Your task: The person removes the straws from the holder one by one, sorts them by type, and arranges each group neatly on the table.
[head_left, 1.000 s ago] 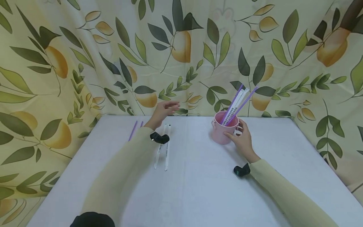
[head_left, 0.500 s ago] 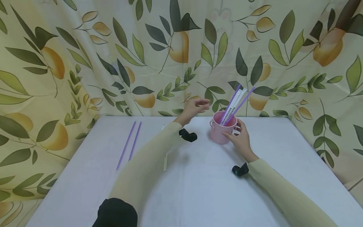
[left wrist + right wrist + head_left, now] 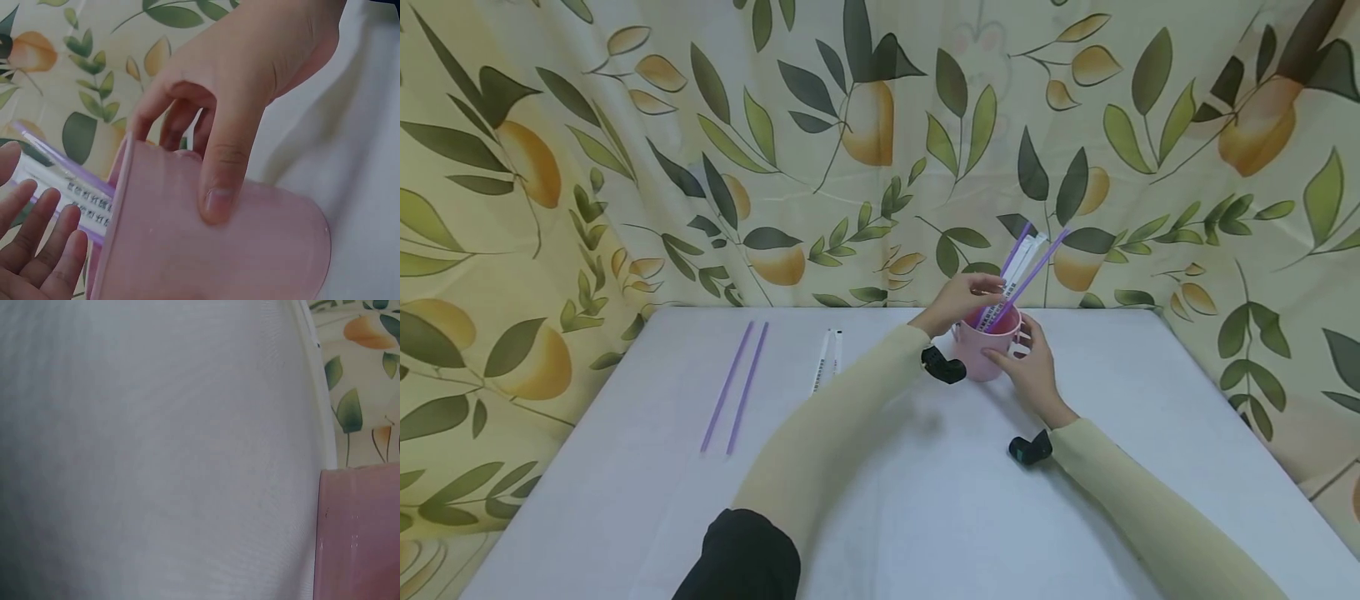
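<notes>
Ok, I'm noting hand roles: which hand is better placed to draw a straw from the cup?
Probably the left hand: its open fingers are close to the straws in the pink cup, while the right hand holds the cup.

curtained-off tabletop workspace, leafy fruit-print cloth (image 3: pixel 865 187) behind, white table (image 3: pixel 955 492)

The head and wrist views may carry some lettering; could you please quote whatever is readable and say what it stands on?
No text is readable.
Thin white sticks inside the pink cylindrical bucket: dark characters, too blurred to read.
Other white sticks on the white tabletop: dark print, too small.
</notes>
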A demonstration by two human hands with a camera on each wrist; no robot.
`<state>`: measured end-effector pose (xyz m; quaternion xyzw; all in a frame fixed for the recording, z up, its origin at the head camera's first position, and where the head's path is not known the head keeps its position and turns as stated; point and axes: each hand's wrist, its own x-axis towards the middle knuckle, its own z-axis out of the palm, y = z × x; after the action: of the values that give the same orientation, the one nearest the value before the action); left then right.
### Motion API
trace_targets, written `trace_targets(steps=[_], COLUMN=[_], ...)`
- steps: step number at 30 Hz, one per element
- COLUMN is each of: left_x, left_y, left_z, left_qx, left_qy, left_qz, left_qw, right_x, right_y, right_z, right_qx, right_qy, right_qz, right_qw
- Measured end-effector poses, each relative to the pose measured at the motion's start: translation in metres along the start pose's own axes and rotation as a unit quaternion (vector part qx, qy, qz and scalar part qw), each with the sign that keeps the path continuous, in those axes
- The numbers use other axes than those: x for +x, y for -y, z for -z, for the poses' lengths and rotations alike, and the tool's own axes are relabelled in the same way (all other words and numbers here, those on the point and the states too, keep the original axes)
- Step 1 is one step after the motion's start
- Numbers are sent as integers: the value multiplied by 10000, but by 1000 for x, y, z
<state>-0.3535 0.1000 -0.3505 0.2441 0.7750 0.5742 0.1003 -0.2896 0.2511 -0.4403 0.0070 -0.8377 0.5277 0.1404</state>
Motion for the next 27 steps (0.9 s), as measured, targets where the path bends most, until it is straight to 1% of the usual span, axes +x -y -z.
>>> trace_targets(steps=[6,13,15,18,21,25,27], left_x=[4,7,8,8,8,9,10], left_y=[-1,-4,-4,-5,-6,-7,-7], left_z=[-11,-19,-21,-24,-25,-27,-27], left_qx=[373,564,698,919,1045,1189,1246], left_qy=[97,137,74,-22,-125,-177,-161], left_qz=[-24,-96,-66,49,181,339,336], left_qw=[9993,9983,9975,9958,9943,9922,9915], right_x=[-1,-1,-1,-2,-2,-2,-1], right_y=[0,1,1,1,0,0,1], right_z=[0,0,0,0,-1,0,0], right_qx=[-7,-8,-11,-2,-3,4,7], right_qy=[6,-1,1,2,24,21,-6], right_qz=[12,94,99,133,121,102,115], right_qw=[10000,10000,10000,9999,9999,9999,9999])
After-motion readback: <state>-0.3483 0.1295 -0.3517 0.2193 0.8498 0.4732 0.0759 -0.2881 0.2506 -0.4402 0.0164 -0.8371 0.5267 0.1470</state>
